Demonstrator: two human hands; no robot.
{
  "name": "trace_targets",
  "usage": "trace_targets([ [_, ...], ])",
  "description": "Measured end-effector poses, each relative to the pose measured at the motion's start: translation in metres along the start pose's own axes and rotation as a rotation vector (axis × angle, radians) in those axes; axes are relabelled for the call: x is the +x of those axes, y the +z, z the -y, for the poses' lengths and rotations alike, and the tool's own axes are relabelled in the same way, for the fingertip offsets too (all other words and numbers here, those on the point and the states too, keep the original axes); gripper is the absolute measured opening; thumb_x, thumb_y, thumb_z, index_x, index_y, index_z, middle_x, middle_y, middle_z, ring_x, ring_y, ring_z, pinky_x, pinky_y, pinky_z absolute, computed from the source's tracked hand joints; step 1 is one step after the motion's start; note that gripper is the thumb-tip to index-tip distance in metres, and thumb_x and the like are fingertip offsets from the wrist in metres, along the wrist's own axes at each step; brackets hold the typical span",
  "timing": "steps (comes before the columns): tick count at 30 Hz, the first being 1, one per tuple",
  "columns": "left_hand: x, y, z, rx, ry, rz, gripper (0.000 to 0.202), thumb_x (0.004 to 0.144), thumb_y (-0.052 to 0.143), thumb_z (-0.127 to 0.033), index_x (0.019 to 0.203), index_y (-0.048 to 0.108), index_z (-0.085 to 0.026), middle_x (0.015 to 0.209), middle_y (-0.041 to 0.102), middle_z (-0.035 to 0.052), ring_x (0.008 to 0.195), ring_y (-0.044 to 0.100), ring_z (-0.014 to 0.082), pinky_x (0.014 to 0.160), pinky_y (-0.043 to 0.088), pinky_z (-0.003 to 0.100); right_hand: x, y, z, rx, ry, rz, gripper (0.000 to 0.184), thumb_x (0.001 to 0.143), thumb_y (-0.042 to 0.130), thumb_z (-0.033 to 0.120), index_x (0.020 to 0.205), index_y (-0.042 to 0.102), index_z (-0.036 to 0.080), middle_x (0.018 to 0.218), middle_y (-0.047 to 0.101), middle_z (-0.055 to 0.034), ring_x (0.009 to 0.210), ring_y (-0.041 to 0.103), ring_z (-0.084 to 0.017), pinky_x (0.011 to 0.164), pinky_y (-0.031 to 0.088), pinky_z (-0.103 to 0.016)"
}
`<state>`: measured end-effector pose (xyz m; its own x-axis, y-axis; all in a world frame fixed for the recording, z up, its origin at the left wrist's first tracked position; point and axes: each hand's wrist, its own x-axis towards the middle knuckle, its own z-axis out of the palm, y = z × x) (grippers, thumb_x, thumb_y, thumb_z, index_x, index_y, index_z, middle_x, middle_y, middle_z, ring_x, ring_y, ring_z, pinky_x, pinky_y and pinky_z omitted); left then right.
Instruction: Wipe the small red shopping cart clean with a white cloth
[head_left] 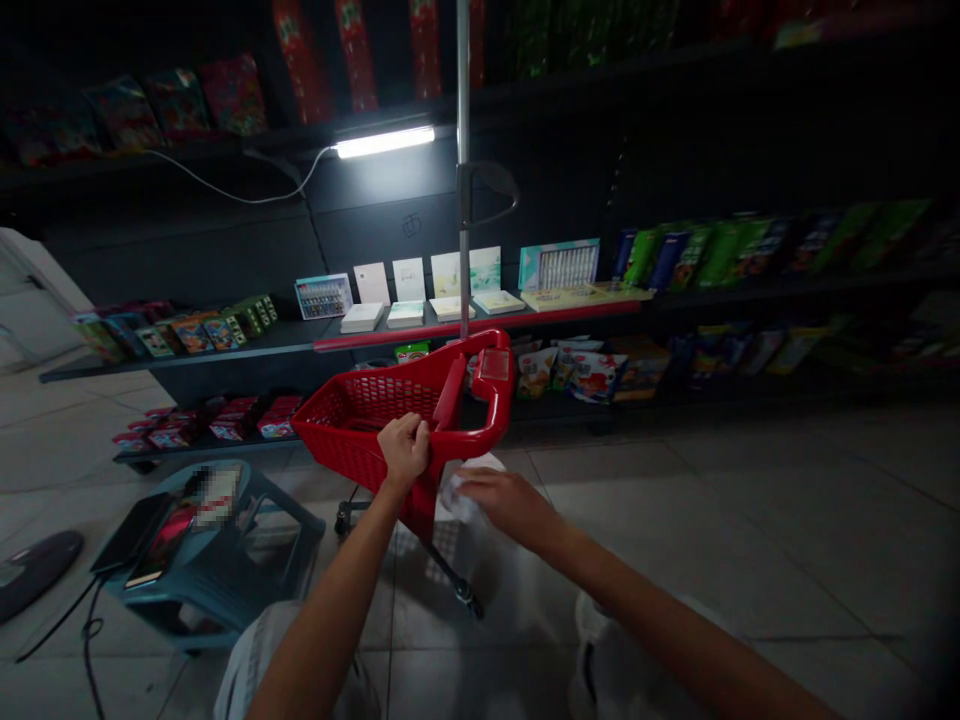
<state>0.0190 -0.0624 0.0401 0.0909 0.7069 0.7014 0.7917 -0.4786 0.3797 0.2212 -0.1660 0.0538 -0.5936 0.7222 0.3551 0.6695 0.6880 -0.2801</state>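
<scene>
The left hand (405, 447) is gripping the near rim of the red cart (337, 432), fingers closed over it. The right hand (504, 503), fingers bent, appears to be pinching a blurred white wad (454, 498). The left hand is seemingly steadying the cart for the right; the next move probably calls for holding that grip while guiding the wad. The basket's long axis is running crosswise, its nose pointing leftward from the left hand, its handle loop (504, 400) lying rightward.
</scene>
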Motion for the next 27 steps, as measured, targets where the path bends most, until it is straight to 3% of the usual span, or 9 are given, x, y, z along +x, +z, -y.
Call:
trace_targets([
  [3, -0.003, 0.0, 0.001, 0.012, -0.006, 0.016, 0.037, 0.098, 0.035, -0.036, 0.064, 0.029, -0.023, 0.064, 0.047, 0.0004, 0.066, 0.049, 0.0156, 0.071, 0.034, 0.029, -0.013, -0.011, -0.014, 0.156, -0.066, -0.172, 0.041, 0.09, 0.049, 0.002, 0.11, 0.077, 0.024, 0.126, 0.075, -0.0058, 0.12, 0.069, -0.017, 0.107, 0.055, -0.033],
  [7, -0.004, 0.002, 0.004, -0.049, -0.002, -0.007, 0.039, 0.098, 0.037, -0.038, 0.064, 0.029, -0.022, 0.063, 0.044, -0.0007, 0.065, 0.047, 0.0149, 0.069, 0.033, 0.028, -0.013, -0.06, -0.007, 0.258, -0.04, -0.398, 0.043, 0.089, 0.046, 0.005, 0.111, 0.076, 0.026, 0.119, 0.076, -0.0037, 0.113, 0.072, -0.016, 0.103, 0.057, -0.033],
  [11, -0.001, 0.001, 0.007, -0.14, 0.018, -0.009, 0.041, 0.096, 0.041, -0.043, 0.063, 0.028, -0.022, 0.061, 0.04, -0.0019, 0.061, 0.044, 0.014, 0.065, 0.031, 0.028, 0.013, -0.113, -0.012, 0.159, 0.042, -0.876, 0.044, 0.086, 0.047, 0.004, 0.109, 0.077, 0.028, 0.118, 0.076, -0.0024, 0.114, 0.071, -0.019, 0.106, 0.055, -0.038],
  [13, -0.001, 0.0, 0.008, -0.18, 0.029, -0.015, 0.041, 0.095, 0.042, -0.043, 0.063, 0.027, -0.022, 0.061, 0.038, -0.0021, 0.06, 0.043, 0.0137, 0.064, 0.03, 0.029, 0.031, -0.127, -0.029, 0.077, 0.034, -1.019, 0.046, 0.087, 0.046, 0.004, 0.112, 0.077, 0.028, 0.124, 0.074, -0.0024, 0.119, 0.068, -0.02, 0.11, 0.052, -0.04],
  [15, -0.001, -0.002, 0.009, -0.203, 0.027, -0.017, 0.041, 0.094, 0.042, -0.044, 0.062, 0.028, -0.022, 0.061, 0.038, -0.0021, 0.059, 0.042, 0.0135, 0.063, 0.029, 0.029, 0.048, -0.126, -0.051, 0.02, 0.005, -0.973, 0.045, 0.087, 0.048, 0.004, 0.113, 0.077, 0.027, 0.129, 0.072, -0.0026, 0.122, 0.066, -0.021, 0.111, 0.051, -0.04],
  [18, -0.002, -0.005, 0.008, -0.228, 0.006, -0.005, 0.041, 0.093, 0.042, -0.044, 0.061, 0.027, -0.023, 0.06, 0.04, -0.0015, 0.06, 0.043, 0.0137, 0.063, 0.031, 0.028, 0.067, -0.105, -0.082, -0.005, -0.064, -0.597, 0.041, 0.084, 0.05, 0.004, 0.106, 0.078, 0.024, 0.122, 0.075, -0.004, 0.115, 0.069, -0.021, 0.108, 0.053, -0.038],
  [20, -0.001, -0.007, 0.008, -0.243, -0.01, 0.011, 0.04, 0.091, 0.042, -0.044, 0.061, 0.027, -0.023, 0.06, 0.039, -0.0013, 0.06, 0.043, 0.0137, 0.063, 0.032, 0.028, 0.074, -0.089, -0.094, -0.004, 0.009, -0.486, 0.04, 0.084, 0.048, 0.006, 0.108, 0.077, 0.022, 0.121, 0.075, -0.0051, 0.117, 0.067, -0.021, 0.11, 0.05, -0.038],
  [23, 0.002, -0.01, 0.011, -0.255, -0.046, 0.042, 0.038, 0.087, 0.042, -0.044, 0.06, 0.026, -0.023, 0.059, 0.035, -0.0017, 0.06, 0.04, 0.0136, 0.062, 0.031, 0.027, 0.079, -0.078, -0.098, -0.011, 0.125, -0.442, 0.038, 0.087, 0.048, 0.01, 0.109, 0.076, 0.022, 0.123, 0.074, -0.0041, 0.121, 0.064, -0.021, 0.112, 0.048, -0.036],
  [27, 0.008, -0.014, 0.021, -0.307, -0.117, 0.091, 0.036, 0.082, 0.043, -0.043, 0.058, 0.026, -0.023, 0.059, 0.031, -0.0024, 0.059, 0.037, 0.0134, 0.061, 0.029, 0.027, 0.082, -0.086, -0.096, -0.05, 0.189, -0.385, 0.04, 0.089, 0.048, 0.014, 0.117, 0.074, 0.023, 0.132, 0.071, -0.0033, 0.126, 0.062, -0.02, 0.115, 0.045, -0.035],
])
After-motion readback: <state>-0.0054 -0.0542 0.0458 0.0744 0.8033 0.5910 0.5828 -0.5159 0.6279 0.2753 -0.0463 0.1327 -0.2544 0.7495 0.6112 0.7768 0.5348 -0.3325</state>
